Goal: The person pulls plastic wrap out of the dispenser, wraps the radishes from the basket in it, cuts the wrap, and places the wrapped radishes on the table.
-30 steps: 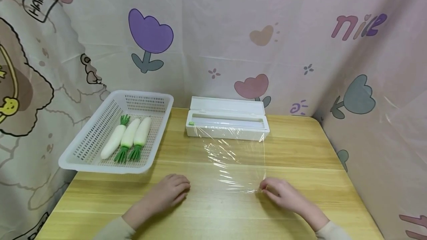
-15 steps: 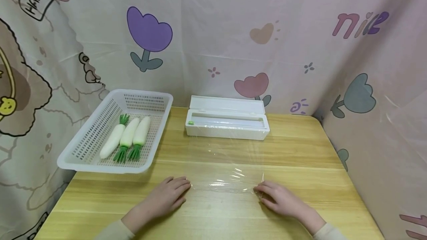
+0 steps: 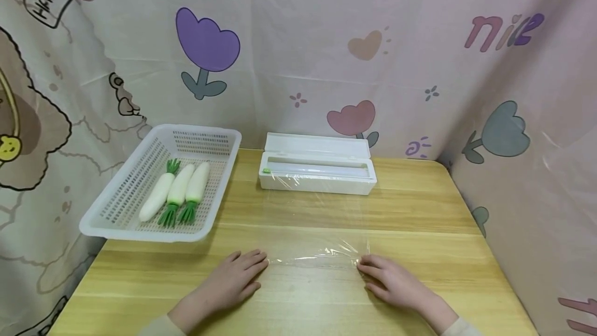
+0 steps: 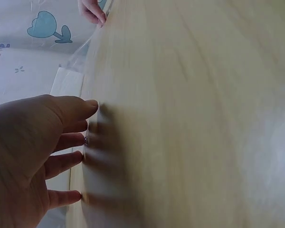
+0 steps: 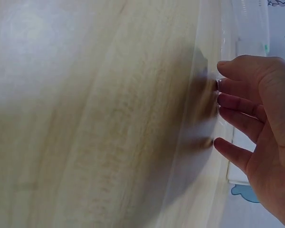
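Observation:
A clear sheet of plastic wrap (image 3: pixel 317 227) runs from a white wrap dispenser box (image 3: pixel 317 184) toward me over the wooden table. At the sheet's near left corner, my left hand (image 3: pixel 233 281) rests its fingertips, with the fingers spread. Fingertips of my right hand (image 3: pixel 394 284) touch the near right corner. The left wrist view has the left hand (image 4: pixel 33 142) with its fingers apart and their tips down on the tabletop. In the right wrist view the right hand (image 5: pixel 261 114) presses down likewise, thumb off to the side.
On the left stands a white perforated basket (image 3: pixel 144 237) holding white radishes (image 3: pixel 181 184) with green tops. The dispenser's lid (image 3: pixel 317 144) is raised at the back. A printed curtain (image 3: pixel 289 40) hangs behind the table (image 3: pixel 420 211) and along both sides.
My right hand has gone from pinching the wrap's corner to pressing it with fingertips, slightly further left. The left hand's fingers have spread out. The wrap lies flatter, with fewer glints.

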A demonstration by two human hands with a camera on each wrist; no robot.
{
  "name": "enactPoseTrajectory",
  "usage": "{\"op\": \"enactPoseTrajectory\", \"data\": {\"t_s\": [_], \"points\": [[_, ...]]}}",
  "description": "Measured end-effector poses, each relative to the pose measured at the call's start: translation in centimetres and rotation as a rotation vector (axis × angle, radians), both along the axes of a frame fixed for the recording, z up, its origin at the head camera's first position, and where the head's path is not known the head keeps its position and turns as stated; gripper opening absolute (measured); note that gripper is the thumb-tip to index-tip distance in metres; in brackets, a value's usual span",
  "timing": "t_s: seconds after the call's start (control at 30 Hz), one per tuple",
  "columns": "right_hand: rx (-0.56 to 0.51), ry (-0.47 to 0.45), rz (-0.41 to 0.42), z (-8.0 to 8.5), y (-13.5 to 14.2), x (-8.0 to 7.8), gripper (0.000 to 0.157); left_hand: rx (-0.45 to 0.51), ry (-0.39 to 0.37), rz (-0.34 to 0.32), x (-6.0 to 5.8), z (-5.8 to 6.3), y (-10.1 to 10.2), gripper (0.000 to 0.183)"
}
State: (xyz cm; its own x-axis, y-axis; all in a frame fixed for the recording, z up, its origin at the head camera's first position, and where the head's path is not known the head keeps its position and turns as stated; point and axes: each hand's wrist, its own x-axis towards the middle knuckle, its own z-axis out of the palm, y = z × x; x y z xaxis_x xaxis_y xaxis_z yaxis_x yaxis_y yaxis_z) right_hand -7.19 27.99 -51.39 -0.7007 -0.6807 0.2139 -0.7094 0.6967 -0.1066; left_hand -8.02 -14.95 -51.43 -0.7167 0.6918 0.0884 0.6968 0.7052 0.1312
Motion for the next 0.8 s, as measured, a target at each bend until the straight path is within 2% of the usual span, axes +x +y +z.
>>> {"op": "enactPoseTrajectory", "data": {"t_s": [0.2,0.43,0.57,0.8], "points": [[-0.041,0.048,0.002,-0.1,0.6,-0.4,0.041,0.035,0.019,-0.011,0.1,-0.3,0.7,0.050],[-0.099,0.086,0.029,-0.2,0.7,-1.3,0.031,0.071,0.029,0.024,0.0,-0.3,1.2,0.044],[-0.108,0.079,0.018,-0.3,0.7,-1.4,0.026,0.085,0.056,0.028,-0.1,-0.5,1.2,0.042],[-0.179,0.096,0.043,-0.2,0.3,-1.9,0.024,0.173,0.120,0.058,-0.6,-0.5,1.6,0.035]]}}
